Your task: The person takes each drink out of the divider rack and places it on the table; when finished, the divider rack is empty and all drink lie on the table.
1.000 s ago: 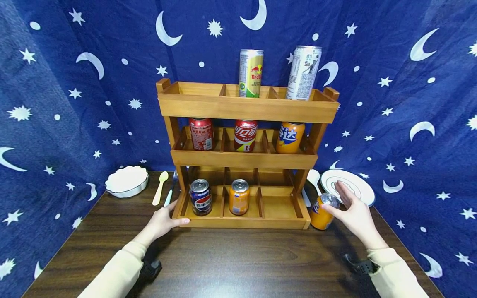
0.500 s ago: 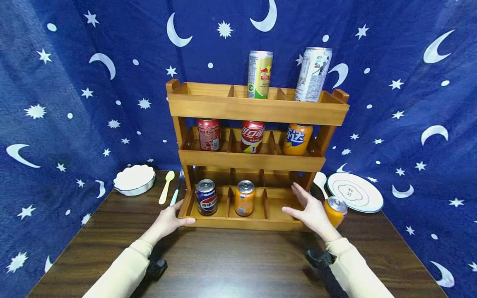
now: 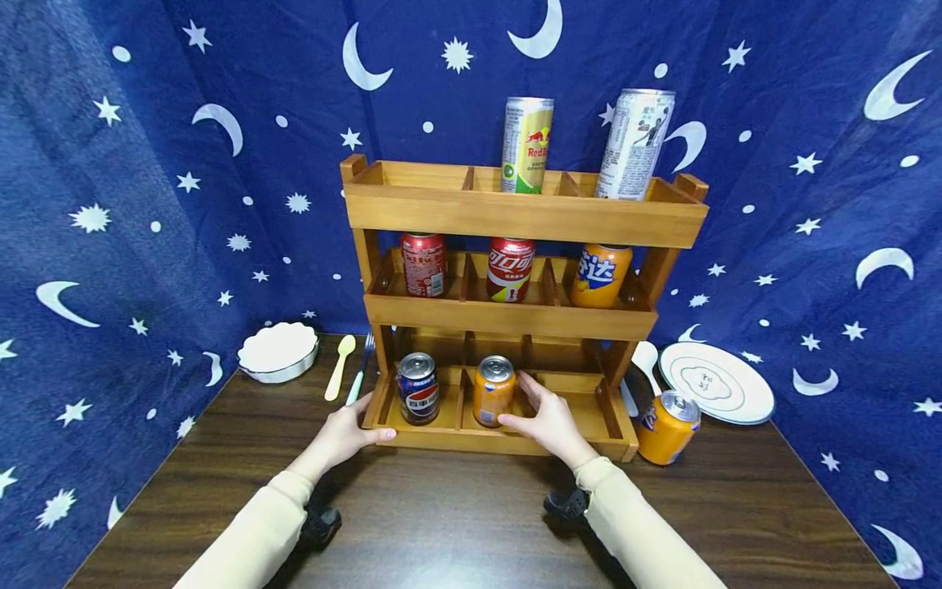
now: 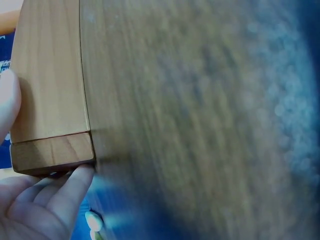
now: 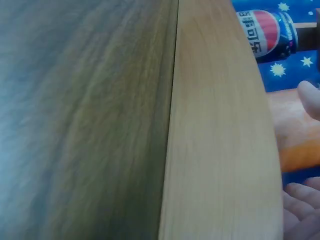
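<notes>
A three-tier wooden rack (image 3: 500, 315) stands on the table. My left hand (image 3: 346, 433) grips the rack's lower left corner, thumb at the front and fingers along the side; the left wrist view shows its fingers (image 4: 60, 202) against the end of the wood. On the bottom tier are a dark blue Pepsi can (image 3: 418, 393), left, and an orange soda can (image 3: 491, 397), middle. My right hand (image 3: 552, 425) reaches beside the orange can, thumb and fingers spread at its right side. Another orange can (image 3: 666, 433) stands on the table right of the rack.
Two red cans (image 3: 424, 266) and an orange can (image 3: 599, 276) fill the middle tier. A Red Bull can (image 3: 527, 147) and a tall white can (image 3: 635, 147) stand on top. A scalloped dish (image 3: 278, 356) and yellow spoon (image 3: 341, 368) lie left, a plate (image 3: 717, 384) right.
My right hand has moved left, from the orange can on the table to the middle orange can in the bottom tier. My left hand keeps its place on the rack; the head view has shifted slightly.
</notes>
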The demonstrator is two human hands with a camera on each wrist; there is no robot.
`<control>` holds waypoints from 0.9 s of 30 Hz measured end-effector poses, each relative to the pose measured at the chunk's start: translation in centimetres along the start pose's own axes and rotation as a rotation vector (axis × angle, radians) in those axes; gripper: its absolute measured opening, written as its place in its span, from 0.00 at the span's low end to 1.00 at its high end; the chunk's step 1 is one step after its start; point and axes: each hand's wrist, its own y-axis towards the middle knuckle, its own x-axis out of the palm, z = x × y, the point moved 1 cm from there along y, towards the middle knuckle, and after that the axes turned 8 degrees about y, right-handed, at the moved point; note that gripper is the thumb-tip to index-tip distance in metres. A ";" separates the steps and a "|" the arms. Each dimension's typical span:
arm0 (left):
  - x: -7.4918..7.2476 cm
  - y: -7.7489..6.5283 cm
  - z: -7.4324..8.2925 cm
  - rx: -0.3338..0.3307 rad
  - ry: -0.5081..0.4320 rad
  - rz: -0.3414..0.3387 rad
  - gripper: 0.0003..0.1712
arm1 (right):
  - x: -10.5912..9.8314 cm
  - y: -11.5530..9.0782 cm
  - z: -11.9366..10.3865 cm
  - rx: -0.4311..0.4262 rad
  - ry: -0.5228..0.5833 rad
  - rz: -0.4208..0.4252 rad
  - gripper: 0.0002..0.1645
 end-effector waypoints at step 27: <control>0.1 0.0 -0.2 -0.002 -0.015 0.004 0.52 | 2.7 1.9 0.1 0.024 -0.129 0.127 0.28</control>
